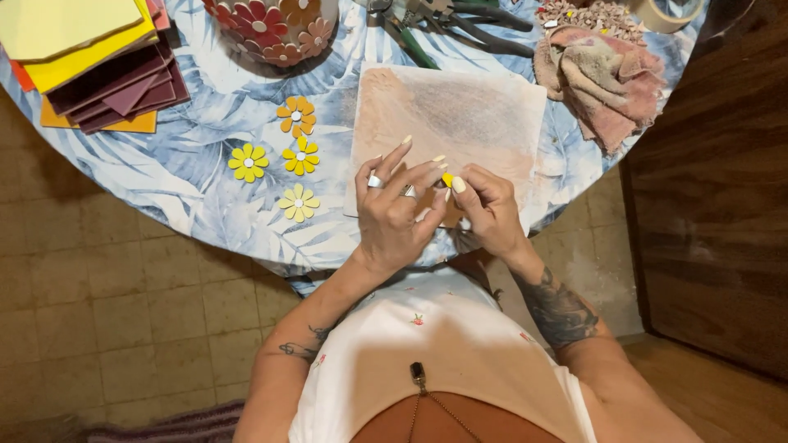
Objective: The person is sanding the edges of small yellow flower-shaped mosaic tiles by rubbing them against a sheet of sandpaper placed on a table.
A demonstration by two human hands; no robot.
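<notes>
L hand (394, 209) & R hand (491, 212) close together, fingertips pinched

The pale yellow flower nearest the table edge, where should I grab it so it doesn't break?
Pinch the pale yellow flower from above, fingertips on two opposite petals. It lies flat on the tablecloth, so only its rim offers a grip. Come from the near edge: the other flowers lie beyond it, and both hands are busy to its right.

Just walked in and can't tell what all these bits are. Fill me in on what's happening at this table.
A person holds a small yellow piece between the fingertips of the left hand and right hand, over a pale square tile. Four finished yellow and orange flowers lie on the leaf-patterned tablecloth. Stacked coloured tiles, pliers and a rag sit around.
</notes>
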